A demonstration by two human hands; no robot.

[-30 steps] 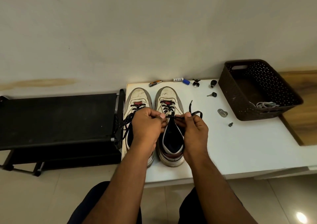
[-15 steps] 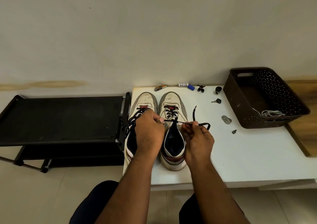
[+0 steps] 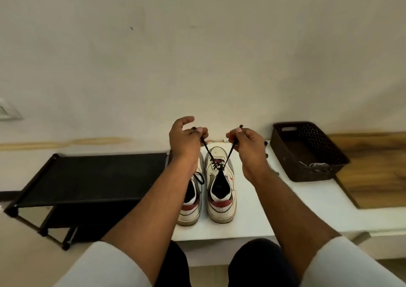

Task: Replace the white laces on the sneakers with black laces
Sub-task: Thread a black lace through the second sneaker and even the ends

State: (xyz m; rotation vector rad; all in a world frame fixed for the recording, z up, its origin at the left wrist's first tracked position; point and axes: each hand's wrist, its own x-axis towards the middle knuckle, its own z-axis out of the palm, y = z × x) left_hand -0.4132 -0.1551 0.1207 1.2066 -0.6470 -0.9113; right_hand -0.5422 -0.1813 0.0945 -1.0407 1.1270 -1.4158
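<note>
Plain off-white wall (image 3: 197, 55) filling the upper half, a few small dark specks on it. Pale switch plate (image 3: 6, 110) at the far left edge. Yellowish-brown stain band (image 3: 87, 142) running low along the wall. Low black rack (image 3: 94, 174) on the left, beside the white counter (image 3: 285, 201). Wood-grain panel (image 3: 373, 168) at the right. Glossy beige floor tiles (image 3: 28, 253) below, soft even light throughout.

Left sneaker (image 3: 190, 207) half behind forearm
</note>
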